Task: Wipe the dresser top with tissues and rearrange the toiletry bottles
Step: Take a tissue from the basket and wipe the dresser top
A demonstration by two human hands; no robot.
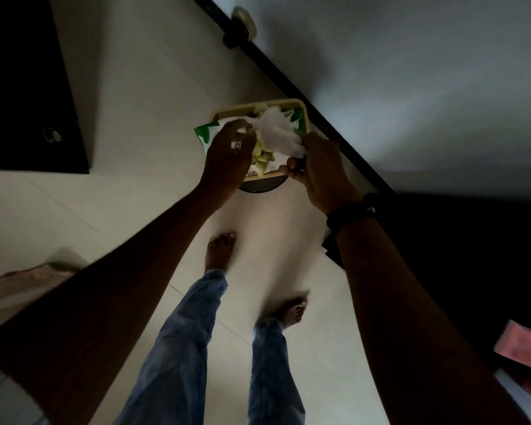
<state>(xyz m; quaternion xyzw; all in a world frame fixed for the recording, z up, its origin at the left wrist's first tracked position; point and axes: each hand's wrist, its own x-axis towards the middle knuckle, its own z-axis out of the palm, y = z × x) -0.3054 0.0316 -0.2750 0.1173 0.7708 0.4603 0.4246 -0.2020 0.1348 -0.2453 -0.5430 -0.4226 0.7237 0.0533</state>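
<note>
A crumpled white tissue (pixel 278 131) lies on top of a small bin with a cream rim (pixel 288 102) and a dark base (pixel 261 187), standing on the floor by the wall. Green-and-white wrappers (pixel 206 134) fill the bin and hang over its left side. My left hand (pixel 229 159) hovers over the bin with its fingertips pinched on the tissue's left end. My right hand (pixel 324 174) grips the bin's near right corner, thumb on the rim, and the tissue's right end touches it. No dresser top or toiletry bottles are in view.
A dark skirting strip (pixel 334 133) runs diagonally along the wall, with a round doorstop (pixel 239 26) on it. Dark furniture (pixel 28 87) stands at the upper left. My bare feet (pixel 219 250) are on the pale tiles. A pink object (pixel 521 348) sits at the right edge.
</note>
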